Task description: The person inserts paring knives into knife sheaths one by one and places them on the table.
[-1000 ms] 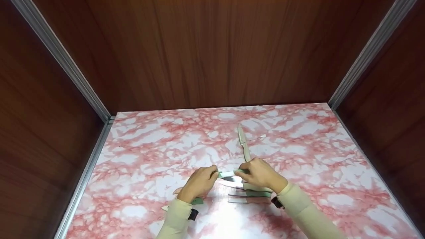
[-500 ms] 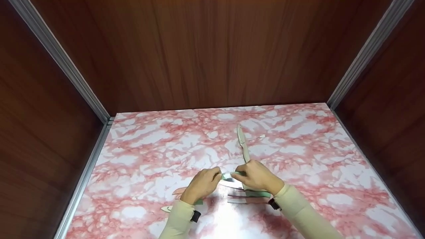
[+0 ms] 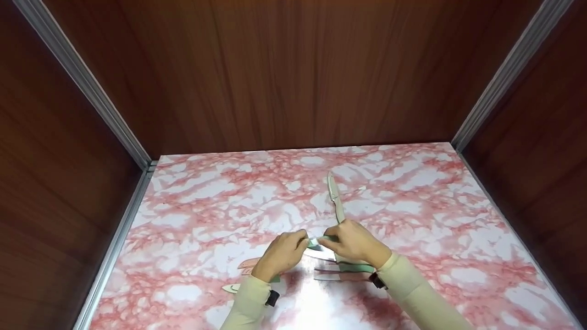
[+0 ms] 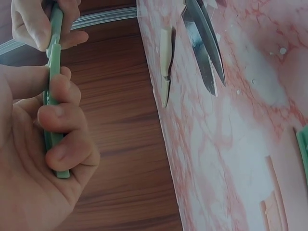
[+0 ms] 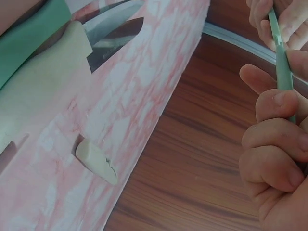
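Observation:
Over the work surface, my left hand (image 3: 280, 255) grips a green knife sheath (image 4: 54, 62), its fingers curled round it. My right hand (image 3: 355, 243) pinches the green handle (image 5: 284, 72) of a small knife. Sheath and handle are in line, and only a short stretch of the blade shows between the hands in the head view. Below the hands lie a cream-handled knife (image 3: 318, 253) with a broad blade, a green-handled knife (image 3: 355, 266) and a pink-handled knife (image 3: 353, 276), blades pointing left.
Beyond my right hand lies a cream knife (image 3: 338, 208) in a cream sheath. Beside my left forearm are a pink sheath (image 3: 247, 263), a partly hidden green sheath (image 3: 276, 278) and a cream sheath (image 3: 230, 288). Brown wood-grain panels (image 3: 293, 78) enclose the pink-marbled table (image 3: 192, 238).
My hands have come closer together, and the visible stretch of blade between the green sheath and handle has grown shorter. The knives on the table have stayed put.

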The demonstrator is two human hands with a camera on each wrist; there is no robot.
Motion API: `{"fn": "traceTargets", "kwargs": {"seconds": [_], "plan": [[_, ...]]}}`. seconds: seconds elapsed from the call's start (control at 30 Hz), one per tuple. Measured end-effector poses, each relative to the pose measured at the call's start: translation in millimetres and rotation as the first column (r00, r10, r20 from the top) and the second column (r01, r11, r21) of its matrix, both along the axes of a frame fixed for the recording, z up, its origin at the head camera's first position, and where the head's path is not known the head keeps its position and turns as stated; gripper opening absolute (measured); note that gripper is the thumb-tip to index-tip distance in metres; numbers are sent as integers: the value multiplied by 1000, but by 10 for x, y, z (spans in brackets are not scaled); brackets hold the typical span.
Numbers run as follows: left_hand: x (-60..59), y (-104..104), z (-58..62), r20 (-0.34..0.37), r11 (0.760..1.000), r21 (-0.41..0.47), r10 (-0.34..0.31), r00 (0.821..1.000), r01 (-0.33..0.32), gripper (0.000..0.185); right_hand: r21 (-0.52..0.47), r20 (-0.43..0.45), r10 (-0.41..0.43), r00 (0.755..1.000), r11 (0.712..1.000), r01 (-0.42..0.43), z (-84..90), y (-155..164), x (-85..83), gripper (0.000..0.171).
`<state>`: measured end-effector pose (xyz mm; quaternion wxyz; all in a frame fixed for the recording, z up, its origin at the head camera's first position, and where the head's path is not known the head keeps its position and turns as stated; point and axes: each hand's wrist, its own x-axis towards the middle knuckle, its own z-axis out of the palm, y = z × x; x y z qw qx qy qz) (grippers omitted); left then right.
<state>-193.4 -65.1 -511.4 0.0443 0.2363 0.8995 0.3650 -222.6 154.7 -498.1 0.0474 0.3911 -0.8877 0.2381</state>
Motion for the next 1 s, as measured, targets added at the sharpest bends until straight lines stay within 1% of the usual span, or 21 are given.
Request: {"fn": "traceTargets", "kwargs": {"seconds": [0.27,0.37,0.5,0.67,0.8,0.9,1.0], "plan": [[5,39,2,-18,1000,0,0,1000,0,24,13,10,7,1000,1000,-7,-6,-31,17,30],[-3,39,13,0,1000,0,-1,1000,1,23,17,1,6,1000,1000,-6,-10,-32,10,31],[-52,-1,25,45,999,27,-19,999,18,21,25,-8,-4,1000,1000,4,-13,-24,-32,33],[-131,-165,63,70,999,45,-23,997,20,19,28,3,-35,999,999,35,-10,22,-81,32],[-157,-340,84,65,1000,27,7,998,-8,20,21,65,-89,994,996,88,-1,111,-102,30],[-165,-466,75,56,999,14,32,998,-32,20,13,111,-120,987,993,119,-6,185,-127,30],[-170,-595,36,45,998,-16,55,997,-54,19,0,118,-134,984,991,135,-26,254,-157,31]]}}
